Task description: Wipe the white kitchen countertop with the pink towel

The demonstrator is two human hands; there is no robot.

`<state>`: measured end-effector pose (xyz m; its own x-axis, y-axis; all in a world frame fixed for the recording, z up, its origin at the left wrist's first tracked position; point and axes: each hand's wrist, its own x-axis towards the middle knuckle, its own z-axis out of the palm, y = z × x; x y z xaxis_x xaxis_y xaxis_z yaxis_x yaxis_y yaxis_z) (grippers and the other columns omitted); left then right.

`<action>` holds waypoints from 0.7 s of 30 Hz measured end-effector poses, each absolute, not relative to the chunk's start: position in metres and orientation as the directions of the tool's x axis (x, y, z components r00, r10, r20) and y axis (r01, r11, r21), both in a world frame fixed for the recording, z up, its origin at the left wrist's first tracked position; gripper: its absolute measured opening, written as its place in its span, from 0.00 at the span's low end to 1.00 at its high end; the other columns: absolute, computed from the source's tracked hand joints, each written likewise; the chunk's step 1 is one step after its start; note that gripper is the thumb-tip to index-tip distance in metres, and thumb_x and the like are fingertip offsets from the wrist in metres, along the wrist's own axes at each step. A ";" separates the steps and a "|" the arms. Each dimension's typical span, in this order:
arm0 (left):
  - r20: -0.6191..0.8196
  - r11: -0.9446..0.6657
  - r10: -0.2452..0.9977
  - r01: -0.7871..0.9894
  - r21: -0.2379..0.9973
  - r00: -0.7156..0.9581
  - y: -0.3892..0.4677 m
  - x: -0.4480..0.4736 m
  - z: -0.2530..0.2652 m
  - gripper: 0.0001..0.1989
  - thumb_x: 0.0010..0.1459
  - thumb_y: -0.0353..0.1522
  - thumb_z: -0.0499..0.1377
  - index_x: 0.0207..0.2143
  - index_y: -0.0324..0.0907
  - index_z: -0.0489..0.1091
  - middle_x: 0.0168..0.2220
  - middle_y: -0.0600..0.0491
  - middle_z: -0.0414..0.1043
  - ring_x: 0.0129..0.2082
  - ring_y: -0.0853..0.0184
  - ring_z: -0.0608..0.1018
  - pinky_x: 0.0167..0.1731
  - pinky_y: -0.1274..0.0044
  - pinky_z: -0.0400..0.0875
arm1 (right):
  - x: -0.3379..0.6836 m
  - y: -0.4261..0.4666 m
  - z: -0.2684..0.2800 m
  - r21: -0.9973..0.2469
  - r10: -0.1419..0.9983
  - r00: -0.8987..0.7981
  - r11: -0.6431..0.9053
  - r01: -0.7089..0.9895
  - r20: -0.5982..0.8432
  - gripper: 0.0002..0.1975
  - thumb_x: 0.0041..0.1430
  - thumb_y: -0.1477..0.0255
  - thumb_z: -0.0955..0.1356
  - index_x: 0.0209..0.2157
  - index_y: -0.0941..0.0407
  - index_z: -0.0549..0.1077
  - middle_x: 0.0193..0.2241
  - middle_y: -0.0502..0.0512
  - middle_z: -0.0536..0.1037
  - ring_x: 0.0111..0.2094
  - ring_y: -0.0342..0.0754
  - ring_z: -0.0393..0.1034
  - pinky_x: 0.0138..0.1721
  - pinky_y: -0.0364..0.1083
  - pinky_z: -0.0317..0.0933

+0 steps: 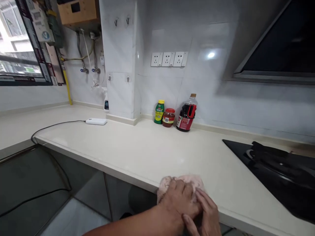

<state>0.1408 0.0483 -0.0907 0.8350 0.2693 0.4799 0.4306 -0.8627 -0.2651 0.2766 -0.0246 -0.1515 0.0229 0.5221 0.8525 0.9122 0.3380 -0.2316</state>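
Observation:
A pale pink cloth (195, 180) lies bunched at the counter's front edge. My left hand (178, 198) presses down on it, knuckles up and fingers curled into the fabric. From the right, my right hand (208, 211) lies against the thumb side of my left hand. Its fingers are stretched out, with the fingertips at the cloth's right part, and its thumb stands apart near my left wrist. Part of the cloth is hidden under both hands. Beneath them is the cream countertop (147, 154).
Against the wall stand a green squeeze bottle (159, 112), a red-lidded jar (168, 118) and a large dark sauce bottle (186, 116). A black cooktop (278, 173) is at right. Left are a white device (96, 121) with a black cable (59, 123) and a spray bottle (106, 101).

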 end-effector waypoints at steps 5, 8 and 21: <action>0.516 -0.974 0.204 0.223 0.024 0.832 0.056 0.081 -0.071 0.27 0.63 0.38 0.62 0.62 0.45 0.61 0.67 0.37 0.58 0.65 0.52 0.64 0.59 0.59 0.67 | 0.282 -0.022 -0.143 0.016 0.561 -0.244 0.381 0.924 0.791 0.35 0.68 0.58 0.65 0.69 0.58 0.52 0.62 0.70 0.61 0.61 0.65 0.59 0.53 0.61 0.60; 0.576 -0.929 0.361 0.225 0.296 0.733 0.077 0.036 -0.057 0.22 0.64 0.32 0.57 0.60 0.44 0.63 0.60 0.42 0.68 0.61 0.60 0.71 0.58 0.69 0.69 | 0.265 -0.020 -0.137 0.160 0.643 -0.272 0.229 0.960 0.716 0.34 0.60 0.66 0.70 0.66 0.52 0.59 0.61 0.71 0.61 0.61 0.72 0.57 0.53 0.69 0.57; 0.464 -0.518 0.845 0.620 0.589 0.266 0.183 -0.026 -0.053 0.26 0.59 0.52 0.55 0.48 0.43 0.73 0.51 0.47 0.74 0.55 0.54 0.74 0.59 0.62 0.68 | 0.120 0.082 -0.115 0.248 0.521 -0.394 0.329 0.911 0.757 0.17 0.63 0.70 0.68 0.52 0.57 0.66 0.50 0.69 0.73 0.53 0.69 0.67 0.49 0.68 0.64</action>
<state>-0.0262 0.1826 -0.0529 0.2659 0.8452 0.4636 0.6198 -0.5182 0.5893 0.1195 0.0822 -0.1149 -0.3941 0.5206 0.7574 0.9112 0.3289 0.2480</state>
